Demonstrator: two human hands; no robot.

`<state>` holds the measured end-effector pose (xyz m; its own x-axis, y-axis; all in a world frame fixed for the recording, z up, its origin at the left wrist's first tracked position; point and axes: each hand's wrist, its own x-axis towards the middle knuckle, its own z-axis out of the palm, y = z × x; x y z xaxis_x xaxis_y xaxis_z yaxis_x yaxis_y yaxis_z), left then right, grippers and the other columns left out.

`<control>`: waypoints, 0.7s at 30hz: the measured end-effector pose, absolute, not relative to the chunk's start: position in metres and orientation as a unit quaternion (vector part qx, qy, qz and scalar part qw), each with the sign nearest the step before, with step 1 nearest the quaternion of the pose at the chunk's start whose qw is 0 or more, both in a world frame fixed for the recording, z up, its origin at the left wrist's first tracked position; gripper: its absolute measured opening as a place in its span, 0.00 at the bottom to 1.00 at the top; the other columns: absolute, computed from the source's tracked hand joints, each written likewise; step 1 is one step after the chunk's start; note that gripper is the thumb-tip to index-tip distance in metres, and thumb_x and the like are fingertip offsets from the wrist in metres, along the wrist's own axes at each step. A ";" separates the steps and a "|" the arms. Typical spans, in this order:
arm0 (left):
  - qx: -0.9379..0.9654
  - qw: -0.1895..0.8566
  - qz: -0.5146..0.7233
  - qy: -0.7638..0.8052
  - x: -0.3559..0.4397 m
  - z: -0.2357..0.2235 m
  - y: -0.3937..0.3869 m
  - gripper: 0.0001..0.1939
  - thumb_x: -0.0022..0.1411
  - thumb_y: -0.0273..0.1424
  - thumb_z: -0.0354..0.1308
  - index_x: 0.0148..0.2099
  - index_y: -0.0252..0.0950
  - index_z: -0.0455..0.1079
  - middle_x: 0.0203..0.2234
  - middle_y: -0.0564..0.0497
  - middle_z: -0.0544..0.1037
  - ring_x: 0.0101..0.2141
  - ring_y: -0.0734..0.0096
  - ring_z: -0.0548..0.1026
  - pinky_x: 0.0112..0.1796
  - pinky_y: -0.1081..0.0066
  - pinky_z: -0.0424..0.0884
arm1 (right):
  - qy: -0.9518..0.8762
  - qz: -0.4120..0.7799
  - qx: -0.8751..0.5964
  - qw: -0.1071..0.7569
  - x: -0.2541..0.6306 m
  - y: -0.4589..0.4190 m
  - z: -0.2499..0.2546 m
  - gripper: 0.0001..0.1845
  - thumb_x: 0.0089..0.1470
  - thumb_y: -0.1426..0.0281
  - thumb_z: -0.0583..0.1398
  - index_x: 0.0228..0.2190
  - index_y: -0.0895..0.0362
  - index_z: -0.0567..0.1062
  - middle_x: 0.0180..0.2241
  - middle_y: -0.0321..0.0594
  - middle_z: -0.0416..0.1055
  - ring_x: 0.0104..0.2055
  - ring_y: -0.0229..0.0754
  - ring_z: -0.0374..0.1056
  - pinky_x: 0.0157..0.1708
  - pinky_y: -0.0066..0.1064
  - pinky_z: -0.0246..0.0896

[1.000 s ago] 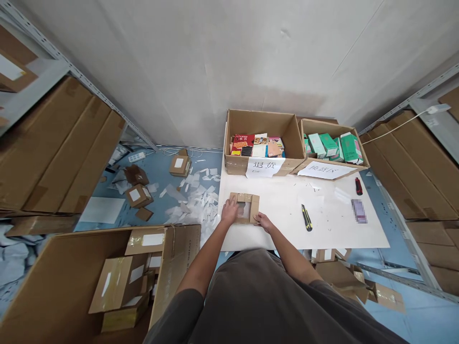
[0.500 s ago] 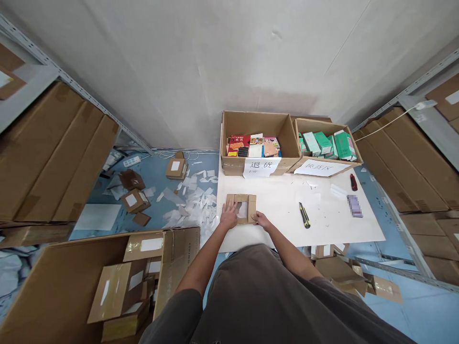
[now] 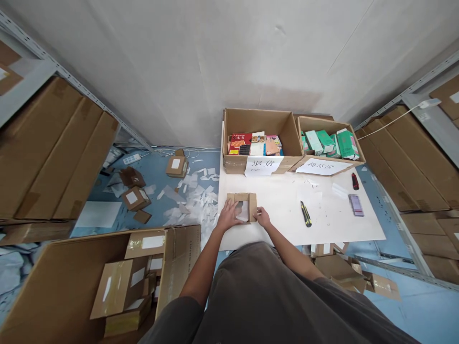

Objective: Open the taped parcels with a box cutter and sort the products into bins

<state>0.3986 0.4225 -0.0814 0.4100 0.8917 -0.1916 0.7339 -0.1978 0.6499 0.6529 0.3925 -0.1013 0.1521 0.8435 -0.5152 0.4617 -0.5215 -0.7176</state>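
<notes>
A small brown cardboard parcel (image 3: pixel 242 199) with tape and a white label lies near the front left edge of the white table (image 3: pixel 322 224). My left hand (image 3: pixel 228 215) rests flat on the parcel's left side, fingers spread. At the parcel's near right corner my right hand (image 3: pixel 263 216) pinches the label's edge with curled fingers.
A yellow-black utility knife (image 3: pixel 305 213) lies to the right, a red one (image 3: pixel 355 181) and a purple item (image 3: pixel 356 204) farther right. Two open boxes, books (image 3: pixel 261 143) and green packs (image 3: pixel 328 143), stand at the back. A big carton of parcels (image 3: pixel 118 282) sits lower left; scraps litter the floor.
My right hand has moved slightly inward onto the parcel's near right corner and the label looks partly lifted. My left hand stays pressing the parcel.
</notes>
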 end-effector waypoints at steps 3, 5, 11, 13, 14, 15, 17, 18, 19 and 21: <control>0.786 0.317 0.084 0.524 0.400 -0.091 0.415 0.69 0.39 0.49 0.79 0.76 0.44 0.46 0.76 0.40 0.44 0.74 0.40 0.39 0.68 0.45 0.53 | -0.574 0.297 -0.744 0.171 0.641 0.398 -0.085 0.22 0.53 0.70 0.61 0.51 0.54 0.72 0.49 0.45 0.70 0.50 0.50 0.66 0.52 0.39 0.63; 0.785 0.302 0.097 0.533 0.403 -0.099 0.408 0.67 0.43 0.49 0.77 0.76 0.43 0.45 0.76 0.39 0.44 0.74 0.42 0.40 0.68 0.46 0.53 | -0.679 0.233 -0.684 0.128 0.629 0.406 -0.075 0.19 0.56 0.75 0.57 0.49 0.54 0.74 0.50 0.45 0.70 0.54 0.49 0.63 0.54 0.36 0.61; 0.773 0.283 0.145 0.549 0.407 -0.111 0.390 0.27 0.50 0.45 0.75 0.48 0.38 0.77 0.75 0.44 0.47 0.74 0.42 0.42 0.67 0.47 0.58 | -0.771 0.211 -0.595 -0.084 0.586 0.444 -0.064 0.19 0.58 0.78 0.56 0.49 0.59 0.77 0.51 0.52 0.74 0.56 0.53 0.63 0.54 0.38 0.60; 0.773 0.282 0.151 0.548 0.408 -0.112 0.386 0.19 0.52 0.45 0.74 0.38 0.38 0.77 0.75 0.47 0.48 0.74 0.42 0.42 0.67 0.46 0.58 | -0.753 0.200 -0.615 -0.121 0.576 0.455 -0.064 0.21 0.59 0.76 0.57 0.54 0.63 0.75 0.52 0.57 0.74 0.57 0.56 0.63 0.55 0.41 0.59; 0.771 0.281 0.154 0.550 0.408 -0.112 0.385 0.18 0.52 0.45 0.73 0.35 0.37 0.76 0.75 0.47 0.49 0.74 0.42 0.41 0.67 0.45 0.57 | -0.747 0.197 -0.622 -0.128 0.573 0.458 -0.063 0.22 0.60 0.76 0.57 0.55 0.65 0.74 0.52 0.59 0.74 0.58 0.56 0.64 0.56 0.41 0.59; 0.769 0.282 0.158 0.552 0.408 -0.113 0.383 0.17 0.53 0.45 0.73 0.33 0.37 0.76 0.75 0.47 0.49 0.74 0.43 0.41 0.67 0.45 0.56 | -0.744 0.197 -0.625 -0.132 0.571 0.459 -0.062 0.23 0.60 0.75 0.58 0.56 0.65 0.73 0.52 0.60 0.74 0.57 0.56 0.64 0.56 0.42 0.59; 0.763 0.286 0.162 0.557 0.409 -0.114 0.382 0.16 0.53 0.43 0.73 0.31 0.37 0.75 0.75 0.46 0.51 0.74 0.43 0.41 0.68 0.45 0.55 | -0.746 0.193 -0.624 -0.130 0.570 0.455 -0.060 0.27 0.59 0.74 0.59 0.59 0.65 0.71 0.54 0.60 0.72 0.57 0.57 0.65 0.56 0.41 0.59; 0.760 0.290 0.165 0.558 0.409 -0.115 0.382 0.15 0.53 0.42 0.73 0.30 0.37 0.75 0.75 0.46 0.51 0.74 0.44 0.41 0.68 0.46 0.55 | -0.747 0.189 -0.625 -0.126 0.571 0.451 -0.058 0.31 0.58 0.74 0.59 0.63 0.65 0.68 0.55 0.59 0.71 0.58 0.57 0.64 0.56 0.41 0.59; 0.757 0.294 0.168 0.559 0.410 -0.116 0.381 0.15 0.53 0.42 0.73 0.30 0.37 0.75 0.75 0.47 0.51 0.74 0.44 0.42 0.68 0.47 0.55 | -0.745 0.185 -0.630 -0.118 0.573 0.446 -0.057 0.35 0.58 0.74 0.58 0.66 0.64 0.63 0.57 0.59 0.70 0.58 0.57 0.64 0.56 0.41 0.60; 0.753 0.306 0.173 0.557 0.411 -0.118 0.381 0.16 0.52 0.42 0.74 0.29 0.36 0.75 0.75 0.47 0.51 0.74 0.45 0.42 0.69 0.48 0.55 | -0.735 0.184 -0.646 -0.091 0.578 0.440 -0.056 0.43 0.59 0.75 0.57 0.72 0.62 0.51 0.58 0.57 0.68 0.57 0.55 0.65 0.55 0.40 0.61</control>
<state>0.4111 0.3805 -0.1180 0.3199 0.9440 -0.0803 0.7323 -0.1926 0.6531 0.5781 0.4397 -0.0565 -0.1485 0.9161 -0.3724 0.9834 0.0972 -0.1530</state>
